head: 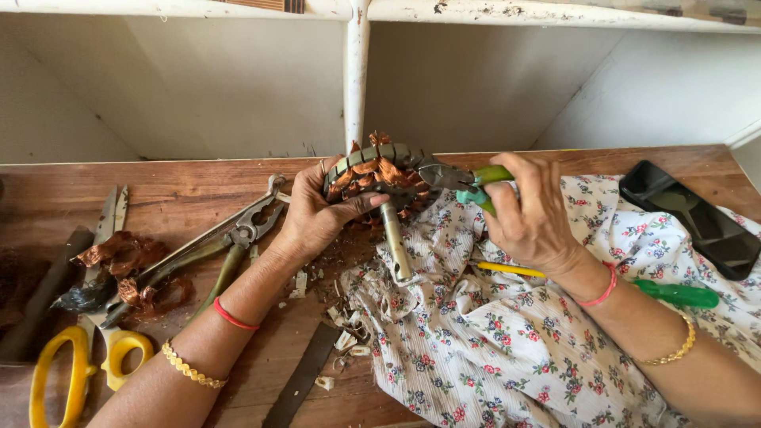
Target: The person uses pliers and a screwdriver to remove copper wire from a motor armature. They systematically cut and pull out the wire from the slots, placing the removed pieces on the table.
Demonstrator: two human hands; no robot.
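So the left hand (317, 214) has its grip closed around the stator (380, 176), thumb across the front and fingers wrapped over the left edge, tipping it up on its rim so the copper faces the cutters. It sits at the back middle of the counter (182, 198), right where the floral cloth (491, 333) starts, with its shaft (394, 242) pointing down toward the cloth like a prop. The right hand (531, 214) is closed tight on the green handles of the cutters (452, 178), whose nose is buried in the top right of the windings. I'd guess holding it upright like that gives the cutters a straight line into the slots, and the cloth looks like it's there to catch bits and stop the thing sliding. The stator itself looks rough: a ring of grey-green metal segments, copper wire bunched and frayed between them, some strands sticking up at the top. Pale scraps (345, 321) are scattered under it. Over on the left are pliers (238, 238), a heap of pulled copper (131, 265) and yellow scissors (79, 361), all well out of the way of the working hands. A green screwdriver (674, 293) and a phone (690, 218) lie on the cloth to the right.
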